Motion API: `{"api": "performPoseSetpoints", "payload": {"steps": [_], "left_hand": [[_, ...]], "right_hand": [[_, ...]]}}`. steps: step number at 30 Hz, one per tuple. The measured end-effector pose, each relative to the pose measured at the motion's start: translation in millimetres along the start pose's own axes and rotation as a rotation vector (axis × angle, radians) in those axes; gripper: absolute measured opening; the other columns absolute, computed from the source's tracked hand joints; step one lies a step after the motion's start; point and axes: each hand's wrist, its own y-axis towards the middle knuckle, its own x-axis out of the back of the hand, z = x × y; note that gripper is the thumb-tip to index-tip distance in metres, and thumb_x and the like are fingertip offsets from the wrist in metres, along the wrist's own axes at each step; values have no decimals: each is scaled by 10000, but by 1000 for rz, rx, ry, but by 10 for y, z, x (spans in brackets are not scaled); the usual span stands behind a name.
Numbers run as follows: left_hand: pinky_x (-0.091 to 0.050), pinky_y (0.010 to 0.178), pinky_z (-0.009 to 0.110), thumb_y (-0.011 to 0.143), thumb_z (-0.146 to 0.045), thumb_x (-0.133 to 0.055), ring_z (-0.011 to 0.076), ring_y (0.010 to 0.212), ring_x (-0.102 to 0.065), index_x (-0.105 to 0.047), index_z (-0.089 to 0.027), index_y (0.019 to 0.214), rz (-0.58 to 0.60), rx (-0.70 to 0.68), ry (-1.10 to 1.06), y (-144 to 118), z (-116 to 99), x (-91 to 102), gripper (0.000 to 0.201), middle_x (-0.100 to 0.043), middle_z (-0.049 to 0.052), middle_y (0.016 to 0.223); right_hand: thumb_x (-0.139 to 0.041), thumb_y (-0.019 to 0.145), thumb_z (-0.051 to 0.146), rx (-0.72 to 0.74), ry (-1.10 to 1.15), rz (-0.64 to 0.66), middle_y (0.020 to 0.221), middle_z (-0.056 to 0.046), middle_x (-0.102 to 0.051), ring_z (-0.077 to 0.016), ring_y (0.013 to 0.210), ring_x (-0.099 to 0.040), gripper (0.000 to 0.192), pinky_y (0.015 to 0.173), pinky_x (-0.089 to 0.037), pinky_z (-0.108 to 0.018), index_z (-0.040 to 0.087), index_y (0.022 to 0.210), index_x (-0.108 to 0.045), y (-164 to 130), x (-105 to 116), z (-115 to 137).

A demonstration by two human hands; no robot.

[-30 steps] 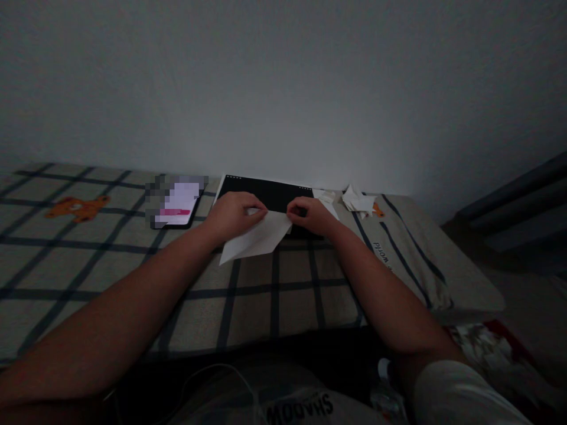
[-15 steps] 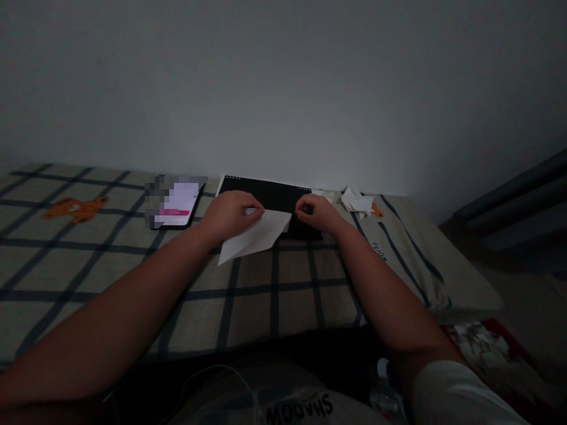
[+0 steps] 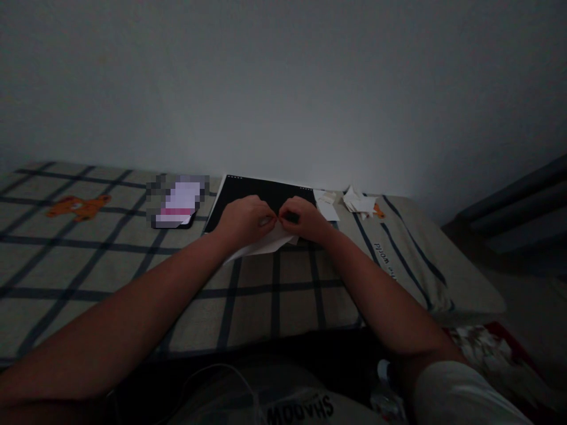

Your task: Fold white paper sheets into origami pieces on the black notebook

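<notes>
A dim room, a checked bedcover (image 3: 274, 295) under both arms. The left hand (image 3: 241, 219) and right hand (image 3: 303, 219) met fingertip to fingertip, pinching the white paper (image 3: 266, 245) beneath them, flattened on the black pad (image 3: 252, 192) for firmness.

It was a dim bedroom at home: a bed (image 3: 110, 265) with checked bedding ran along a bare wall (image 3: 283, 88), a phone (image 3: 177, 203) lying on it.
</notes>
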Motion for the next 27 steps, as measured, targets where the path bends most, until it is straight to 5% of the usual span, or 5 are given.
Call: {"api": "performPoseSetpoints", "payload": {"steps": [12, 19, 23, 27], "left_hand": [[-456, 746, 326, 842, -342, -531, 219, 866, -626, -727, -246, 817, -146, 13, -91, -11, 218, 39, 220, -735, 17, 878], [-471, 720, 358, 826, -322, -535, 234, 827, -628, -734, -246, 794, -196, 59, -133, -11, 254, 40, 215, -730, 32, 845], [-461, 726, 338, 827, -335, -530, 223, 832, -628, -743, -256, 804, -166, 24, -122, 1, 219, -1, 229, -734, 15, 855], [-444, 724, 322, 836, -356, -519, 205, 832, -626, -752, -261, 860, -120, -6, -69, 14, 128, -26, 253, -736, 3, 873]], "right_hand": [[-582, 746, 166, -134, -12, 67, 767, -25, -588, -157, 735, -499, 45, 695, -385, -296, 196, 733, -552, -73, 151, -186], [-595, 718, 117, -242, -68, -1, 713, -8, -572, -147, 673, -492, 93, 638, -372, -287, 196, 695, -552, -103, 195, -258], [-560, 851, 233, -90, -16, -79, 839, -40, -624, -171, 803, -550, 78, 750, -411, -315, 193, 872, -622, -59, 143, -161], [-544, 896, 291, 13, -32, -7, 843, -46, -647, -179, 819, -549, 143, 758, -395, -319, 188, 889, -644, -22, 69, -56]]}}
